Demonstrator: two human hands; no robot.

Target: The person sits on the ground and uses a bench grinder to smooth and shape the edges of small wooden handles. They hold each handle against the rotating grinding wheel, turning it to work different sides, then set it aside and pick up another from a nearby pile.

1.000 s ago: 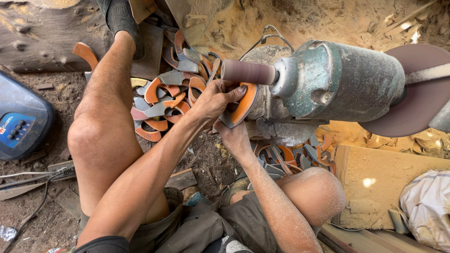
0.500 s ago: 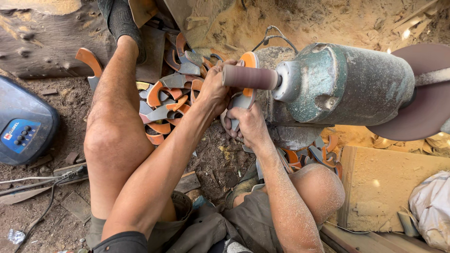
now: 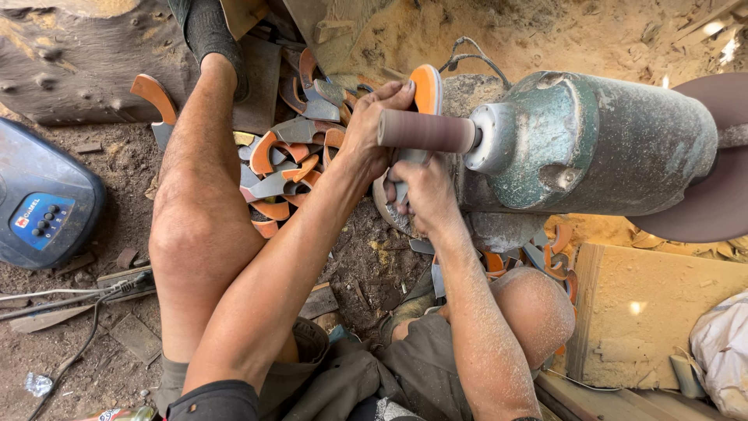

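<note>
Both hands hold one curved tool with an orange wooden handle (image 3: 425, 87) and a grey metal blade against a brown sanding drum (image 3: 425, 130) on a green-grey motor (image 3: 600, 144). My left hand (image 3: 374, 129) grips the orange handle end above the drum. Below the drum, my right hand (image 3: 417, 191) grips the blade end, which it mostly hides. A pile of similar orange-handled curved blades (image 3: 292, 168) lies on the ground behind my left forearm.
A blue-grey speaker box (image 3: 47, 206) sits at the left, with cables (image 3: 70, 300) on the dirt. A dark sanding disc (image 3: 713, 210) spins at the motor's right end. More blades (image 3: 545, 261) lie under the motor. A sawdust-covered block (image 3: 658, 312) and a white bag (image 3: 721, 351) are at the right.
The handle has been lifted from below the drum to above it, turning upright. My left hand rose with it; the right hand shifted under the drum.
</note>
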